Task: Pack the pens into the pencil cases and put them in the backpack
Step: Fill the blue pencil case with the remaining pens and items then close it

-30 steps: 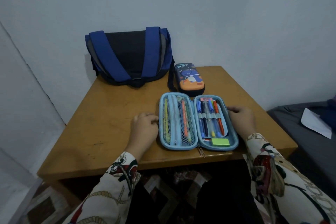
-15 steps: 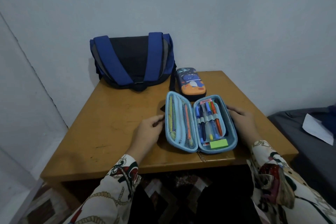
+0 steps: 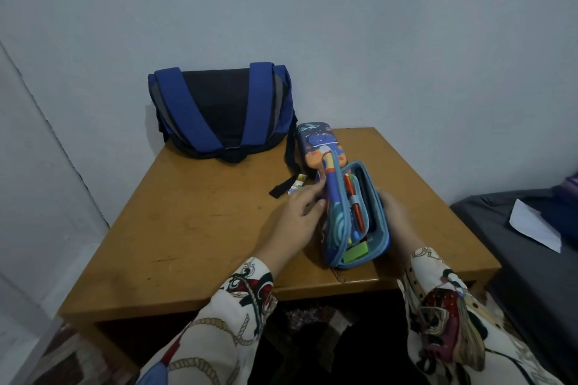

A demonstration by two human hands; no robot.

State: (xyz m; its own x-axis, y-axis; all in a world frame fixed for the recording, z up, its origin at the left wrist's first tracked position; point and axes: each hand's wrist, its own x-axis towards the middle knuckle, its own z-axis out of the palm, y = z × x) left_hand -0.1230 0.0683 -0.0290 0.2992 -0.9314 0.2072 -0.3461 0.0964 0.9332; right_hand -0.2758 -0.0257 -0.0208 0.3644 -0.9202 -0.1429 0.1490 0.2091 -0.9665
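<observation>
Both hands grip half-closed pencil case (image 3: 355, 216) holding pens (image 3: 355, 208), left hand (image 3: 298, 214), right hand (image 3: 395, 212)

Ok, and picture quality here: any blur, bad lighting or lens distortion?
Head view: dim, bluish light; right hand slightly motion-smeared, left hand sharper; open pencil case readable; wide-angle bending tilts the table edges; no glare.
</observation>
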